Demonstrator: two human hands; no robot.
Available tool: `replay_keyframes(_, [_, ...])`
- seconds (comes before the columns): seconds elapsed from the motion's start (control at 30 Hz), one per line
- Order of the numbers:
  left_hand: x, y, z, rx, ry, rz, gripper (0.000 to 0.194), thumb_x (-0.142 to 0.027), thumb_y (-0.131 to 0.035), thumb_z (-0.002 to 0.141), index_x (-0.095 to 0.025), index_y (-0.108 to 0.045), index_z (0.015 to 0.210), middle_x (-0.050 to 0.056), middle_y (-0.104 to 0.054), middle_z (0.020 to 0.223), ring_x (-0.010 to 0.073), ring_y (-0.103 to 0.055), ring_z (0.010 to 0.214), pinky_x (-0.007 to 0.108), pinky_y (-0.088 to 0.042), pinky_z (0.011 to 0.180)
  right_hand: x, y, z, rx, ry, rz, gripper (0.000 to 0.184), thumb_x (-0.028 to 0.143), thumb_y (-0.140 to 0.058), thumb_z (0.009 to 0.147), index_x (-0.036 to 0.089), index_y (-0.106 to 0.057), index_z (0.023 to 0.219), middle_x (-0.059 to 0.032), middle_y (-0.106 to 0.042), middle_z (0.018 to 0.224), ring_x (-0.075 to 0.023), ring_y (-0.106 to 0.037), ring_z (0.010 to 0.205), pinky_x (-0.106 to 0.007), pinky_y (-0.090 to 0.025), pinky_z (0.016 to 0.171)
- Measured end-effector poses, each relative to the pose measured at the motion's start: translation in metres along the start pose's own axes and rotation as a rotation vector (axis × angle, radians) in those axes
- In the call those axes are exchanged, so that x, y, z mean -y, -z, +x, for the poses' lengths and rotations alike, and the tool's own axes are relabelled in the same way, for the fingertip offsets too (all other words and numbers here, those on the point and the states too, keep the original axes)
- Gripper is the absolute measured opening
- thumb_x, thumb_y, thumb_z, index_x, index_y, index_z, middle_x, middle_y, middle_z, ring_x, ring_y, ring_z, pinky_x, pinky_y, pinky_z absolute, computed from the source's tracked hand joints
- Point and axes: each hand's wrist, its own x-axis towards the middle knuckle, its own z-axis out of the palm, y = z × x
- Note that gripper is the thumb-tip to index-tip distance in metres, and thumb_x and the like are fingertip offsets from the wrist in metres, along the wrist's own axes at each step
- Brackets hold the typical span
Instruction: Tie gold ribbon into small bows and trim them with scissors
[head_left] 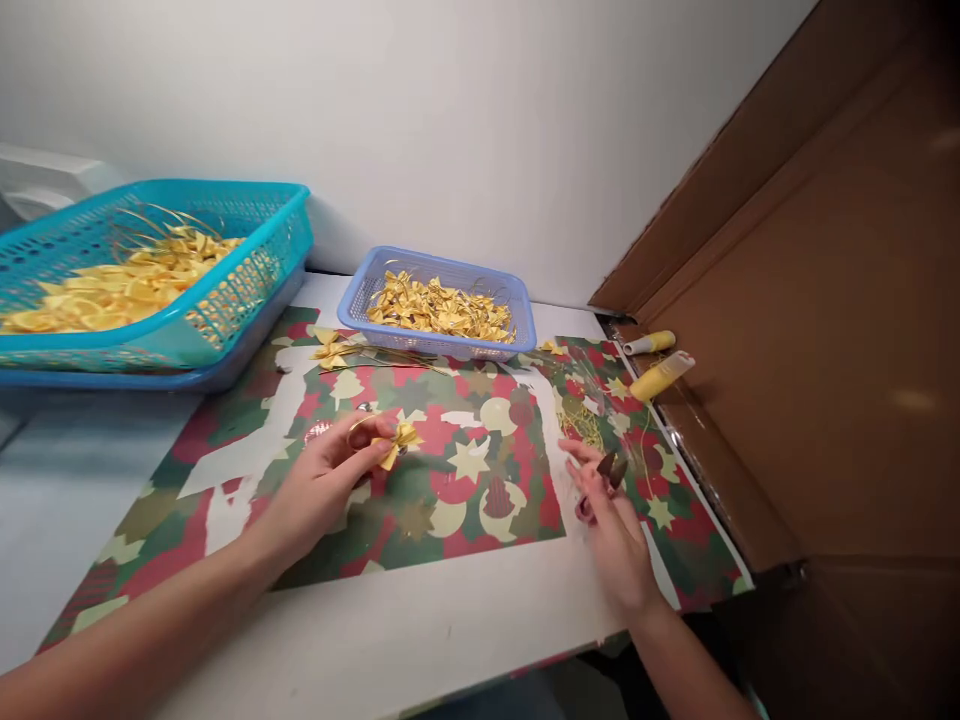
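Between the thumb and fingers of my left hand (330, 465) is a small gold ribbon bow (405, 440), pinched above the patterned paper. A thin gold loop shows at the fingers. My right hand (611, 535) is off to the right, apart from the bow, with the index finger reaching out. Scissors (613, 470) with dark blades and a reddish handle sit in this hand, their blades pointing away and the handle partly hidden by the fingers. Near the left wrist, a small red-and-white patterned thing (318, 430) is partly covered.
A blue-purple basket (450, 348) of gold bows stands at the back. A larger turquoise basket (247, 270) of gold bows is at the left. Bows with long ties (330, 350) lie before it. Yellow thread scraps (581, 425) and two yellow spools (664, 376) are by the cardboard (810, 330).
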Motion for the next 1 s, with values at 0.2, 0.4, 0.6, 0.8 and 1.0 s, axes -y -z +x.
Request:
replay_keyframes(0.2, [0.009,0.005,0.007,0.002,0.056,0.008,0.015,-0.038,-0.066,0.074,-0.024,-0.072,0.078,0.002,-0.061,0.068,0.0124,-0.049,0.051,0.023,-0.041,0.043,0.01,-0.035,-0.01,0.619,-0.412,0.231,0.041,0.058,-0.042,0.091,0.023,-0.061,0.101,-0.0109,-0.06,0.12,-0.024,-0.058,0.111,-0.04,-0.045,0.094])
replay_keyframes(0.4, [0.002,0.01,0.003,0.141,0.018,0.026,0.022,-0.038,-0.065,0.077,-0.026,-0.076,0.091,0.003,-0.063,0.065,0.0146,-0.054,0.053,0.027,-0.048,0.051,0.008,-0.04,0.026,0.348,-0.247,0.213,0.053,0.064,-0.023,0.093,0.021,-0.054,0.087,-0.0068,-0.062,0.082,-0.0169,-0.06,0.07,-0.033,-0.049,0.071])
replay_keyframes(0.6, [0.004,0.01,0.002,0.17,0.021,-0.015,0.036,-0.036,-0.068,0.076,-0.024,-0.072,0.11,0.002,-0.06,0.067,0.014,-0.052,0.057,0.026,-0.048,0.052,0.031,-0.079,0.055,0.4,0.223,-0.435,0.038,0.051,-0.041,0.093,0.021,-0.044,0.071,0.0041,-0.038,0.056,-0.0101,-0.034,0.049,-0.024,-0.03,0.048])
replay_keyframes(0.8, [0.001,0.006,-0.003,0.175,0.057,0.049,0.039,-0.035,-0.063,0.082,-0.018,-0.068,0.117,0.0,-0.057,0.069,0.0131,-0.053,0.065,0.025,-0.05,0.059,0.011,-0.093,0.063,0.19,0.67,-0.681,0.018,0.035,-0.058,0.086,0.019,-0.057,0.078,0.0044,-0.046,0.052,-0.0095,-0.04,0.047,-0.023,-0.032,0.048])
replay_keyframes(1.0, [0.003,0.006,-0.005,0.256,0.005,0.103,0.046,-0.033,-0.062,0.084,-0.019,-0.061,0.128,0.0,-0.058,0.072,0.0127,-0.054,0.068,0.025,-0.05,0.064,0.007,-0.091,0.059,0.165,0.755,-0.702,0.022,0.036,-0.057,0.088,0.017,-0.059,0.077,0.0034,-0.05,0.052,-0.0087,-0.042,0.046,-0.023,-0.031,0.047])
